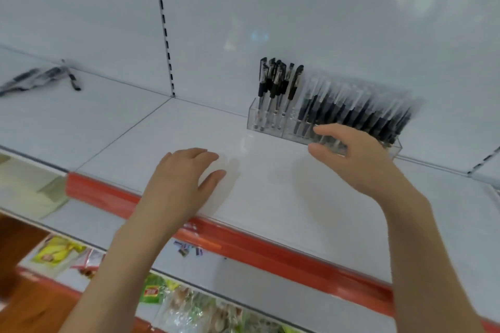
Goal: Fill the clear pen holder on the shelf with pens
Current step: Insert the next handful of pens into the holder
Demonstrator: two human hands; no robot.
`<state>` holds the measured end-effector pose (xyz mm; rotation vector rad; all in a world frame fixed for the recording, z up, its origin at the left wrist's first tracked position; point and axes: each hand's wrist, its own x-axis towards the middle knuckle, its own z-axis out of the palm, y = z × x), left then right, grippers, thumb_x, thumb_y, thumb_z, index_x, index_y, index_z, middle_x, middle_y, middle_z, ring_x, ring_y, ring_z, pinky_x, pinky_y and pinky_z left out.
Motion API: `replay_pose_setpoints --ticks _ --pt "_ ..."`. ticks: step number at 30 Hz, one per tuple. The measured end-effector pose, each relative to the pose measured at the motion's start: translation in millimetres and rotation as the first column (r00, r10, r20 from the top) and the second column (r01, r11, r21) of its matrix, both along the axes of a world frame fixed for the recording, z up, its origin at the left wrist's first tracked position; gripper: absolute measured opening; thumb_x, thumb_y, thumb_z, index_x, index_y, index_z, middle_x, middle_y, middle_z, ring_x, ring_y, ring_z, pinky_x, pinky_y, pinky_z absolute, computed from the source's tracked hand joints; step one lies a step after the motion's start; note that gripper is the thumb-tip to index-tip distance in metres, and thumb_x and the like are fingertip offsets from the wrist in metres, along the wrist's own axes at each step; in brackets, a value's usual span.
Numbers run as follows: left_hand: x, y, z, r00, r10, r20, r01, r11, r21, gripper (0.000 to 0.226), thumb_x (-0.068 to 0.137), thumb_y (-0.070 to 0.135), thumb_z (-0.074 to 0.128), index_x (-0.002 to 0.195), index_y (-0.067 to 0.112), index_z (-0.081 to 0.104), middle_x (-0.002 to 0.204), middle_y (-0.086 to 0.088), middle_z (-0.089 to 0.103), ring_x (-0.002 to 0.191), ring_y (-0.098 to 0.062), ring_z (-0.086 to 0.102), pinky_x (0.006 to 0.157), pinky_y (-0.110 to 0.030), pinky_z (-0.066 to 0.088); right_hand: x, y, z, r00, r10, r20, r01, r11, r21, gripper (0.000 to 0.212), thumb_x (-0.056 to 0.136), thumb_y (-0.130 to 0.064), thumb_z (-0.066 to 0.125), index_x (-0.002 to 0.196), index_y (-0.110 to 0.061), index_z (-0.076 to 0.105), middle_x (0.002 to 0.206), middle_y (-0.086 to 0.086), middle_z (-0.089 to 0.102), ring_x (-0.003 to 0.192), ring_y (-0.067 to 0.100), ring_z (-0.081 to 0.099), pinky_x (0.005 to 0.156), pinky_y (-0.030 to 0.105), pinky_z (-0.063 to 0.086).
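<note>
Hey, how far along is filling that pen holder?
Mostly done: the clear pen holder has its long section packed with pens, and its small end section holds several upright pens. In hand: nothing; the left hand lies flat on the shelf, the right hand is open at the holder's front. Left: perhaps the loose pens lying far left.

two bare forearms point(127, 265) cross the red shelf strip point(270, 249), uncovered along all the length in view. the left hand point(186, 184) and the right hand point(359, 159), both beyond that strip, are bare too; the fingers point(208, 155) show blurred.
</note>
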<state>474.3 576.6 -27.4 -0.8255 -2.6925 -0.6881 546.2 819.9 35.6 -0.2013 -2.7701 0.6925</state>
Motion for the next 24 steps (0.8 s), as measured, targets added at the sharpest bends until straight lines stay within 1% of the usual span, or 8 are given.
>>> replay_pose_setpoints --ticks 5,8,10,12,14,18,21,24 --pt "33 -61 -5 0.976 0.215 0.018 -0.215 0.976 0.032 0.033 0.085 0.029 0.063 0.109 0.006 0.067 0.108 -0.013 0.069 0.098 -0.033 0.065 0.085 -0.04 0.047 -12 -58 -25 0.989 0.141 -0.038 -0.143 0.987 -0.069 0.044 0.089 -0.035 0.053 0.131 -0.025 0.046 0.139 -0.009 0.045 0.13 0.008 0.037 0.097 0.014 0.019" --pt "50 -104 -17 0.931 0.35 0.105 -0.354 0.935 0.016 0.037 0.087 0.029 0.06 0.119 0.01 0.062 0.118 -0.01 0.065 0.107 -0.031 0.061 0.09 -0.038 0.046 -27 -105 -36 0.958 0.275 -0.084 -0.283 0.953 -0.105 0.04 0.088 -0.029 0.057 0.127 -0.021 0.051 0.127 -0.011 0.051 0.125 0.008 0.042 0.094 0.005 0.019" --pt "62 -135 -28 0.871 0.454 0.188 -0.463 0.886 0.005 0.041 0.089 0.032 0.055 0.125 0.013 0.057 0.125 -0.007 0.061 0.113 -0.027 0.057 0.094 -0.037 0.044 -34 -143 -41 0.92 0.378 -0.1 -0.389 0.909 -0.149 0.038 0.088 -0.026 0.058 0.125 -0.02 0.053 0.117 -0.016 0.048 0.117 0.003 0.043 0.09 0.0 0.021" --pt "76 -167 -40 0.801 0.542 0.254 -0.562 0.827 0.006 0.042 0.09 0.035 0.052 0.128 0.016 0.054 0.13 -0.004 0.057 0.117 -0.023 0.054 0.096 -0.034 0.043 -38 -185 -48 0.873 0.483 -0.07 -0.487 0.855 -0.177 0.038 0.089 -0.028 0.056 0.126 -0.023 0.051 0.115 -0.019 0.045 0.112 -0.004 0.039 0.087 0.0 0.022" --pt "91 -202 -52 0.735 0.609 0.297 -0.632 0.775 -0.024 0.042 0.091 0.034 0.051 0.13 0.017 0.052 0.132 -0.004 0.055 0.119 -0.021 0.052 0.096 -0.031 0.041 -41 -231 -59 0.807 0.589 -0.042 -0.584 0.787 -0.2 0.038 0.089 -0.027 0.055 0.127 -0.022 0.051 0.115 -0.018 0.046 0.109 -0.003 0.041 0.085 0.001 0.025" --pt "125 -287 -78 0.585 0.712 0.388 -0.72 0.676 -0.155 0.046 0.091 0.038 0.049 0.134 0.021 0.047 0.135 -0.002 0.052 0.121 -0.02 0.05 0.098 -0.029 0.04 -37 -322 -93 0.717 0.696 0.038 -0.668 0.701 -0.249 0.038 0.09 -0.027 0.054 0.127 -0.019 0.051 0.118 -0.015 0.048 0.111 -0.002 0.039 0.097 0.013 0.028" --pt "151 -355 -97 0.484 0.763 0.428 -0.749 0.614 -0.249 0.048 0.092 0.04 0.047 0.136 0.019 0.043 0.136 -0.003 0.051 0.123 -0.02 0.049 0.099 -0.029 0.039 -30 -376 -125 0.697 0.706 0.126 -0.648 0.695 -0.311 0.031 0.09 -0.024 0.054 0.121 -0.018 0.055 0.108 -0.009 0.053 0.095 0.0 0.045 0.075 -0.001 0.032" --pt "170 -407 -114 0.424 0.779 0.462 -0.737 0.593 -0.325 0.05 0.093 0.039 0.046 0.137 0.017 0.042 0.137 -0.005 0.05 0.123 -0.02 0.049 0.1 -0.029 0.038 -23 -413 -156 0.7 0.674 0.235 -0.6 0.734 -0.319 0.03 0.091 -0.022 0.053 0.121 -0.019 0.054 0.105 -0.009 0.052 0.092 0.001 0.044 0.066 -0.003 0.033"
